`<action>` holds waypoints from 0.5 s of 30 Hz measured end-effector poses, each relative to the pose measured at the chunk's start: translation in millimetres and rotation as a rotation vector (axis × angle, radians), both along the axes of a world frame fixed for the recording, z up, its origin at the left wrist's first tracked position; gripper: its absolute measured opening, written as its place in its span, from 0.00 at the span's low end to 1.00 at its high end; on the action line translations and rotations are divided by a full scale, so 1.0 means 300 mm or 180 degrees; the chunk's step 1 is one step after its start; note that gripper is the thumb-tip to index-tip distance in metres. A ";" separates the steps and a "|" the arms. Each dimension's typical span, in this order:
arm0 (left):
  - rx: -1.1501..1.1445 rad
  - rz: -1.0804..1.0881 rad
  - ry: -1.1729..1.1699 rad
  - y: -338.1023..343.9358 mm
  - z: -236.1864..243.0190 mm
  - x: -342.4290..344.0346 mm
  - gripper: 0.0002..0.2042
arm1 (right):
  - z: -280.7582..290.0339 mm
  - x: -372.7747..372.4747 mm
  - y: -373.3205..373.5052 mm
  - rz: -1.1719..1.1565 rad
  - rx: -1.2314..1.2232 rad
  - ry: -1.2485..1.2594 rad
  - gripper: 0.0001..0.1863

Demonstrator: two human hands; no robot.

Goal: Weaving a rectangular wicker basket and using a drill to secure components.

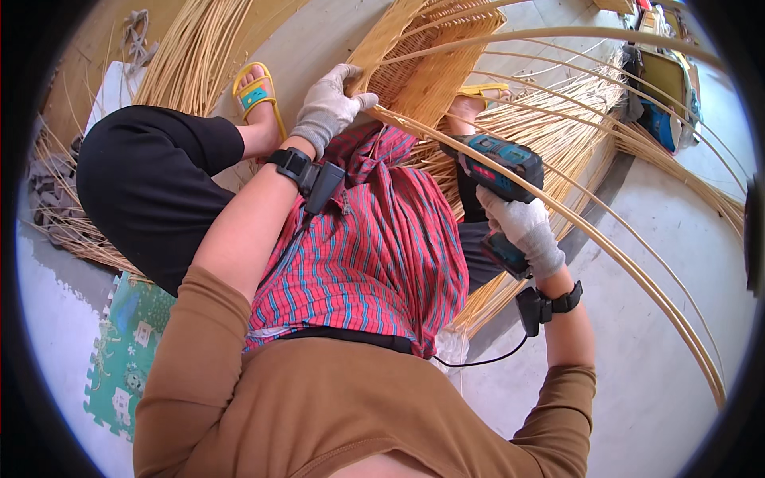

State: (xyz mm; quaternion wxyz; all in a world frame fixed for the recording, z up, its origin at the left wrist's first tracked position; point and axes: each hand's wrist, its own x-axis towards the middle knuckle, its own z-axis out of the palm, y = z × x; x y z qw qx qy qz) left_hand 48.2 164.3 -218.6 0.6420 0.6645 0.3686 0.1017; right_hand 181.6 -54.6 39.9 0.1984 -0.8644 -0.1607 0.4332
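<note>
Nearest, across the lap, lies a red striped cloth (358, 255); beyond it the gloved right hand (522, 227) has its fingers wrapped round the grip of a teal-and-black cordless drill (506, 163), its nose toward the basket; farther off, the gloved left hand (328, 107) pinches a corner of the wicker-and-wood basket (422, 88) between thumb and fingers; the basket is tilted between the feet, with long canes (606, 244) bowing rightward from that corner; the step in hand looks like steadying the corner with the drill at the ready; the next move seems to call for a firm hold and a well-aimed tip; farthest, loose cane bundles (195, 56) lie on the floor; no lettering is legible on the drill.
</note>
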 end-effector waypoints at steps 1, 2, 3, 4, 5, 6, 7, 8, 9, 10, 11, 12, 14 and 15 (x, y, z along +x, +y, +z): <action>-0.0124 0.0010 -0.0022 -0.001 -0.002 0.000 0.30 | 0.001 0.000 0.001 -0.0080 -0.0052 0.0011 0.09; -0.0085 0.0005 -0.0036 -0.002 -0.005 -0.001 0.30 | 0.002 0.000 0.002 0.0017 -0.0050 0.0012 0.09; -0.0091 -0.0001 -0.0009 -0.002 -0.006 -0.001 0.30 | 0.001 0.000 0.004 -0.0032 -0.0044 0.0033 0.09; -0.0125 -0.0006 -0.0012 -0.003 -0.006 -0.003 0.30 | -0.001 -0.001 0.004 -0.0078 -0.0042 0.0056 0.09; -0.0109 0.0007 0.0027 -0.003 -0.006 -0.005 0.30 | -0.004 0.000 0.005 0.0032 -0.0054 -0.0004 0.10; -0.0048 -0.0007 0.0032 -0.003 -0.004 -0.006 0.30 | -0.008 0.000 0.005 0.0039 -0.0056 0.0003 0.10; 0.0017 -0.0011 -0.0029 -0.004 -0.002 -0.007 0.30 | -0.013 0.001 0.005 0.0166 0.0158 -0.0054 0.10; 0.0008 -0.0020 0.0046 -0.005 0.001 -0.007 0.30 | -0.018 0.002 0.002 0.0228 0.0264 -0.0079 0.10; 0.0081 -0.0012 0.0027 -0.007 0.005 -0.006 0.29 | -0.025 0.004 -0.002 0.0290 0.0370 -0.0104 0.11; 0.0114 -0.0011 0.0053 -0.008 0.009 -0.004 0.28 | -0.030 0.007 -0.006 0.0230 0.0134 -0.0074 0.11; 0.0150 -0.0002 0.0017 -0.013 0.014 -0.004 0.28 | -0.037 0.010 -0.013 0.0170 -0.0103 -0.0044 0.11; 0.0134 0.0067 0.0072 -0.016 0.020 -0.001 0.26 | -0.045 0.014 -0.020 0.0174 -0.0104 -0.0040 0.11; 0.0121 0.0141 0.0136 -0.024 0.033 -0.001 0.24 | -0.063 0.020 -0.036 0.0492 0.0350 -0.0243 0.12; 0.0232 0.0078 0.0178 -0.028 0.040 -0.003 0.22 | -0.072 0.024 -0.043 0.0595 0.0501 -0.0311 0.12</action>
